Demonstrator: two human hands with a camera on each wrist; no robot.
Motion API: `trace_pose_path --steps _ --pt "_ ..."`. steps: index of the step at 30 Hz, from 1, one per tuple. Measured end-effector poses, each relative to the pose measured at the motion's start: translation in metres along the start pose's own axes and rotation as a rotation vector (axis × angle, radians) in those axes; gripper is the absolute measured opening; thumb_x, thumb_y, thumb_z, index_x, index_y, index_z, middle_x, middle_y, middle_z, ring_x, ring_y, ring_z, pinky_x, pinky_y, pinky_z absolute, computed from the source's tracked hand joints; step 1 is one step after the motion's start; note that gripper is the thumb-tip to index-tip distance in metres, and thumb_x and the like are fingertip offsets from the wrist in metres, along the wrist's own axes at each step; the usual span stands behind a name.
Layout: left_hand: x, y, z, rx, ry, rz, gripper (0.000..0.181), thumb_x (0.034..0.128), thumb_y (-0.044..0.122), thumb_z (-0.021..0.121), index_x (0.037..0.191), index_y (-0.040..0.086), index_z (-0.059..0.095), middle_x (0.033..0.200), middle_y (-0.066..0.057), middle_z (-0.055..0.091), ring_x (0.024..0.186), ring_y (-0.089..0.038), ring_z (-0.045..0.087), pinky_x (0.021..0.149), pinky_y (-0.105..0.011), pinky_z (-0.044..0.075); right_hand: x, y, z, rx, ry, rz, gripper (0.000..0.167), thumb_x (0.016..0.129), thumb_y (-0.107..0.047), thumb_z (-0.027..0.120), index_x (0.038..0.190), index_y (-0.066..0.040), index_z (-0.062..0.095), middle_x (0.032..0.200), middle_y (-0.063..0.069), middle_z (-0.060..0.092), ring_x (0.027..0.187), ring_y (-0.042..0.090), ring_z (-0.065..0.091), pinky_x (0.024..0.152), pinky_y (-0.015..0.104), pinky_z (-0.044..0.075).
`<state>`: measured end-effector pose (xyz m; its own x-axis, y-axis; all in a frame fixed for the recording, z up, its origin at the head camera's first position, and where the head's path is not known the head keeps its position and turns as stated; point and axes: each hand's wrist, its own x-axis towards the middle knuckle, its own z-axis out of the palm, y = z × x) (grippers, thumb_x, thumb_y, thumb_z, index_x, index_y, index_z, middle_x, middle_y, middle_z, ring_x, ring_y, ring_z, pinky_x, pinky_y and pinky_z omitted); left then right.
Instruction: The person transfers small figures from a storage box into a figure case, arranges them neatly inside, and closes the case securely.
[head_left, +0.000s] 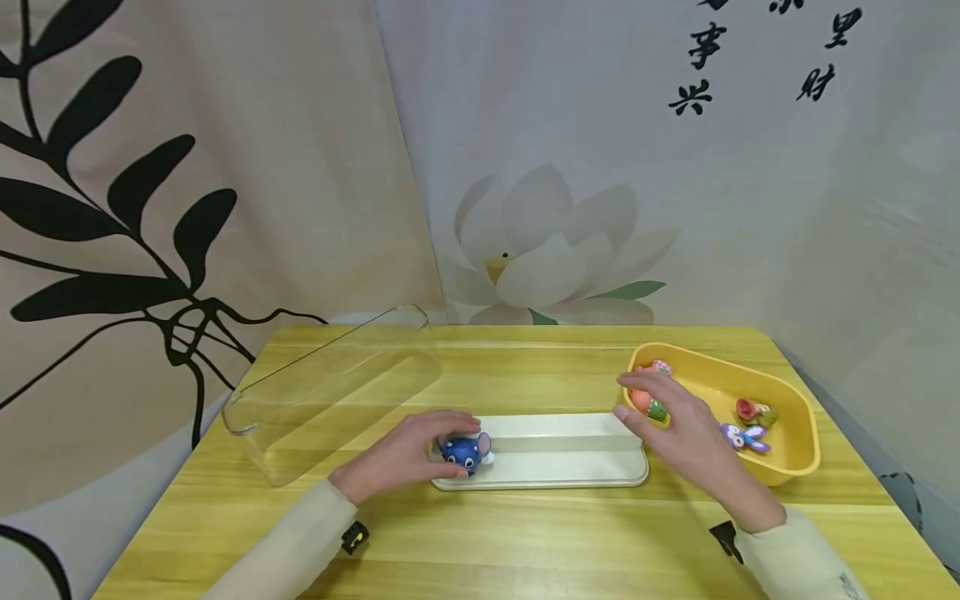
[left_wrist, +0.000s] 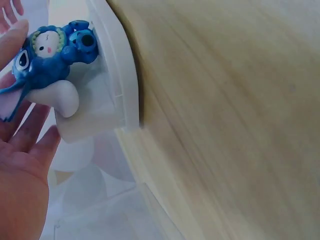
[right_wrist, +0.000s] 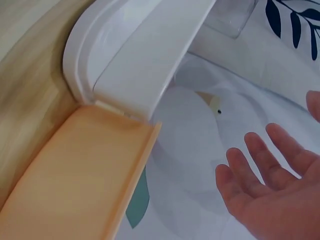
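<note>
My left hand (head_left: 408, 454) holds a blue big-eared figurine (head_left: 465, 451) at the left end of a white stepped tray (head_left: 570, 475). In the left wrist view, the thumb and fingers lie on either side of the blue figurine (left_wrist: 50, 60), which has a small white face and a white foot-like part. My right hand (head_left: 678, 429) hovers by the left side of a yellow bin (head_left: 795, 450), fingers spread and holding nothing. Inside the bin are a purple-and-white rabbit-eared figurine (head_left: 744, 437), a red-and-green figurine (head_left: 756, 412) and pinkish pieces (head_left: 647, 402), partly hidden by the hand.
A clear plastic cover (head_left: 337, 392) lies at the table's left, reaching toward the back edge. The wooden table (head_left: 525, 542) stands against a printed cloth backdrop (head_left: 562, 125). The yellow bin's wall (right_wrist: 75, 175) is close to the tray's right end.
</note>
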<state>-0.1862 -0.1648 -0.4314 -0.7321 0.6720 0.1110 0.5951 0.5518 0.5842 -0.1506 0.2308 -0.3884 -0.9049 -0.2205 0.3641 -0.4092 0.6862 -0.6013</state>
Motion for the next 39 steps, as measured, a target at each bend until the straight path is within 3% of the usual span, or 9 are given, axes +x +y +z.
trace_pose_path --steps 6,12,17,22,25,28,32,39 --pt "-0.001 0.0 0.004 -0.009 -0.001 -0.02 0.047 0.0915 0.033 0.081 0.134 0.018 0.068 0.138 -0.004 0.066 0.126 -0.022 0.062 0.108 -0.045 0.052 -0.004 0.009 -0.012 0.011 0.038 0.014 0.037 0.1 -0.029 0.071 0.134 -0.014 0.066 0.142 0.011 0.062 0.143 0.043 0.045 0.108 0.07 0.039" --pt "-0.001 0.002 0.006 -0.011 -0.002 -0.036 0.044 0.0919 0.03 0.08 0.133 0.017 0.068 0.137 -0.004 0.067 0.124 -0.02 0.062 0.106 -0.043 0.053 -0.01 0.015 -0.016 0.024 0.033 0.1 0.04 0.102 -0.038 0.068 0.139 -0.025 0.064 0.147 0.004 0.059 0.142 0.036 0.047 0.106 0.069 0.041" --pt "-0.003 0.003 0.006 -0.034 0.009 -0.06 0.076 0.0864 0.028 0.086 0.153 0.015 0.051 0.151 -0.001 0.056 0.134 -0.021 0.055 0.113 -0.047 0.047 -0.013 0.018 -0.018 0.009 0.027 0.118 0.043 0.102 -0.041 0.067 0.14 -0.021 0.064 0.147 0.007 0.059 0.139 0.038 0.049 0.103 0.068 0.043" --pt "-0.008 -0.001 0.005 -0.045 0.025 -0.111 0.109 0.08 0.038 0.09 0.166 0.029 0.024 0.169 0.002 0.028 0.152 -0.031 0.033 0.12 -0.055 0.035 -0.015 0.019 -0.022 -0.013 0.028 0.109 0.042 0.101 -0.036 0.068 0.138 -0.016 0.064 0.146 0.011 0.059 0.135 0.043 0.051 0.099 0.069 0.045" --pt "-0.013 -0.006 0.003 -0.02 0.017 -0.136 0.115 0.0794 0.045 0.089 0.167 0.035 0.015 0.173 0.002 0.013 0.155 -0.038 0.023 0.121 -0.059 0.028 -0.015 0.02 -0.024 -0.028 0.036 0.1 0.042 0.1 -0.034 0.07 0.138 -0.017 0.064 0.146 0.011 0.059 0.134 0.043 0.052 0.096 0.068 0.047" --pt "-0.016 -0.011 0.001 0.022 -0.005 -0.126 0.117 0.0799 0.047 0.088 0.168 0.029 0.013 0.173 0.001 0.007 0.157 -0.035 0.014 0.125 -0.057 0.02 -0.016 0.021 -0.025 -0.04 0.039 0.098 0.043 0.101 -0.036 0.069 0.14 -0.018 0.064 0.148 0.01 0.058 0.135 0.042 0.052 0.09 0.068 0.052" --pt "-0.018 -0.015 0.0 0.109 -0.041 -0.075 0.115 0.08 0.052 0.086 0.167 0.016 0.019 0.173 0.003 0.005 0.159 -0.022 0.006 0.128 -0.048 0.012 -0.017 0.024 -0.026 -0.032 0.037 0.1 0.045 0.102 -0.035 0.068 0.142 -0.016 0.062 0.148 0.01 0.058 0.134 0.043 0.052 0.08 0.069 0.057" --pt "-0.022 -0.021 0.003 0.257 -0.054 -0.014 0.107 0.0809 0.058 0.082 0.163 0.01 0.032 0.174 -0.002 0.012 0.159 -0.022 0.009 0.128 -0.05 0.014 -0.021 0.032 -0.029 -0.075 0.065 0.068 0.047 0.101 -0.029 0.07 0.141 -0.007 0.061 0.143 0.014 0.061 0.128 0.043 0.056 0.081 0.052 0.058"
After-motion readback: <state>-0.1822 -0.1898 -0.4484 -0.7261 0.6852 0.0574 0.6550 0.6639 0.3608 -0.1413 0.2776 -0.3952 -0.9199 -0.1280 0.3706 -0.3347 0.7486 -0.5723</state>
